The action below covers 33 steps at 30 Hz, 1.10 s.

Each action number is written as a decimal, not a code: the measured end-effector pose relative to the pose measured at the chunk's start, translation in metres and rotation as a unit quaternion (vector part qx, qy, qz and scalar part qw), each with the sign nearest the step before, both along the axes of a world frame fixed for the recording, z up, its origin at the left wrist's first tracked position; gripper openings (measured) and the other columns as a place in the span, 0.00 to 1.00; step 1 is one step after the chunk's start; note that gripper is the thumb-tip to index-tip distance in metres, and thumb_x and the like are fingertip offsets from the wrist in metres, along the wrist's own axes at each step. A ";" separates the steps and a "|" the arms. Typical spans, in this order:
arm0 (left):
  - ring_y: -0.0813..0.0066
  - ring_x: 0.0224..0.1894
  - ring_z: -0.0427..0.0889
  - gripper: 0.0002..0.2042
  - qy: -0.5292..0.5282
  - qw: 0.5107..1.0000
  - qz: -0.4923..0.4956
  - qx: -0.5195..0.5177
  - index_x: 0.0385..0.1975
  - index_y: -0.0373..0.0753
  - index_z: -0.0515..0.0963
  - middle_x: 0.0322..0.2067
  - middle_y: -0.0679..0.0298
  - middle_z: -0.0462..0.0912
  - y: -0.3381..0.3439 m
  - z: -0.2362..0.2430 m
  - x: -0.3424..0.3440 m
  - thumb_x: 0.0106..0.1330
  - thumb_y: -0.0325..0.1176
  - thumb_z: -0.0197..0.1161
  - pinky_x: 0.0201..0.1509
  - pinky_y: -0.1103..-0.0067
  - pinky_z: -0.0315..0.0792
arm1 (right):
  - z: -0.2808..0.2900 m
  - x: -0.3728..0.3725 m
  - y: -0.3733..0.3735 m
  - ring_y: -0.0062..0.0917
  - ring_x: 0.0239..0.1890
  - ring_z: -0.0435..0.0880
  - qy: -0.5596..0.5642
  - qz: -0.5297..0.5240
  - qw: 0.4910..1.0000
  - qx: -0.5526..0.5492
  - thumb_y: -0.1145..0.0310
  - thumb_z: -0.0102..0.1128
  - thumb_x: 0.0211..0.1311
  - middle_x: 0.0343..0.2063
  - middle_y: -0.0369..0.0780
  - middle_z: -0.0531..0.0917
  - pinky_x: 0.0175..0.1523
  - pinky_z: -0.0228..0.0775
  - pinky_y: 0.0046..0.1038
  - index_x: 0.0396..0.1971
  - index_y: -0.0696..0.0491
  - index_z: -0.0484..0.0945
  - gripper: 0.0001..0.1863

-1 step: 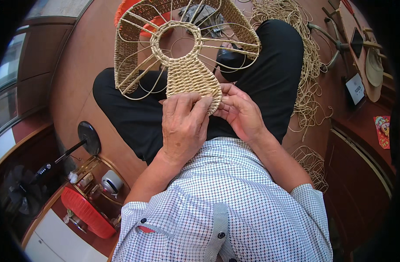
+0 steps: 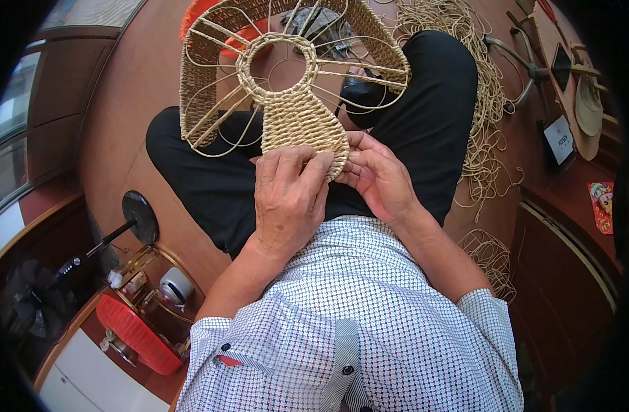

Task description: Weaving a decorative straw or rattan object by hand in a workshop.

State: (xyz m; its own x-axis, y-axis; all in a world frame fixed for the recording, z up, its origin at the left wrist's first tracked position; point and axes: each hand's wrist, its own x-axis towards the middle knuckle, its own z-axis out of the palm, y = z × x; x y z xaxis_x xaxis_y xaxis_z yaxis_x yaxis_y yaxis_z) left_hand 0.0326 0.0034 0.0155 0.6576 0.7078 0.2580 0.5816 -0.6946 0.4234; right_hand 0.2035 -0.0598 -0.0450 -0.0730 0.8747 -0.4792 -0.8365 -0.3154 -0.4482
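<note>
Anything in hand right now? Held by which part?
Woven fibre piece, by the near end of its solid panel: left hand over the near edge, right hand at the right edge. Whether the right also grips is unclear.

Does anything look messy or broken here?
Messy, yes: beside the person's right leg, straw-coloured cord sprawls over the floor in tangled loops, with loose strands straying out. I see nothing clearly broken on the woven piece.

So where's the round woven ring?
The woven ring is high in the head view, just left of centre, at the upper end of the woven panel that the left hand and right hand hold.
</note>
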 end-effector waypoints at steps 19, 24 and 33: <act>0.59 0.47 0.79 0.14 0.130 0.990 -0.002 0.051 0.47 0.43 0.83 0.41 0.62 0.78 0.003 0.010 0.015 0.61 0.24 0.63 0.56 0.63 0.70 | -0.008 -0.010 0.003 0.18 0.54 0.85 -0.025 0.042 0.998 -0.041 0.69 0.62 0.78 0.54 0.35 0.85 0.60 0.81 0.25 0.61 0.56 0.79 0.17; 0.59 0.47 0.79 0.15 0.076 0.996 0.007 -0.042 0.48 0.42 0.84 0.41 0.60 0.79 0.006 0.014 0.007 0.61 0.22 0.64 0.58 0.65 0.70 | -0.014 -0.014 0.003 0.15 0.42 0.88 -0.046 0.030 0.998 -0.042 0.70 0.65 0.76 0.46 0.34 0.88 0.47 0.85 0.20 0.57 0.56 0.82 0.14; 0.74 0.50 0.82 0.13 -0.165 0.957 0.165 -0.171 0.54 0.34 0.85 0.46 0.61 0.84 0.030 0.024 -0.033 0.78 0.19 0.55 0.58 0.79 0.74 | 0.013 -0.001 -0.006 0.24 0.43 0.91 -0.279 -0.055 0.958 -0.037 0.69 0.53 0.84 0.47 0.44 0.87 0.46 0.87 0.24 0.54 0.60 0.77 0.11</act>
